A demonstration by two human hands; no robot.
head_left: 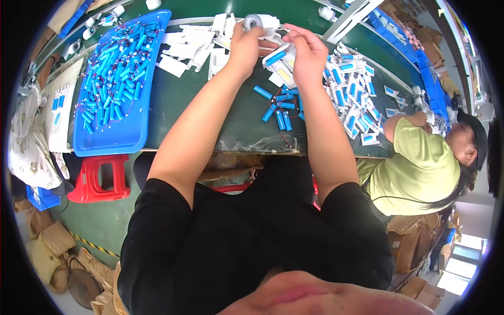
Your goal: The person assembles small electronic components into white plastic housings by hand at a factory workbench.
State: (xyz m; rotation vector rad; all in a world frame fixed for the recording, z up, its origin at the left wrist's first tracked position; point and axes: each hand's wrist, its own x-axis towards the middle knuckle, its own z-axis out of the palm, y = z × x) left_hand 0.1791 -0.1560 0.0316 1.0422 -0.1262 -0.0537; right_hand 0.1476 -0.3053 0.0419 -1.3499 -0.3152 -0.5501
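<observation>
At the far middle of the green table, my left hand [245, 48] is closed, its fingers curled beside a white cylindrical part [269, 21] with a blurred grey round end. Just to the right, my right hand [310, 51] has thumb and fingers pinched together; what sits between them is too small to make out. Below and between the hands are white plastic housings [284, 73], one with a blue battery cell [276, 58] in it. Loose blue cells with thin wires [281, 107] lie in a small heap beside my right forearm.
A blue tray [147, 113] full of wired blue cells stands at left. White flat pieces [190, 44] lie beside it. Many white housings with blue cells [354, 94] are piled at right. A co-worker in a yellow-green shirt [420, 163] sits beyond them. A red stool [100, 184] stands lower left.
</observation>
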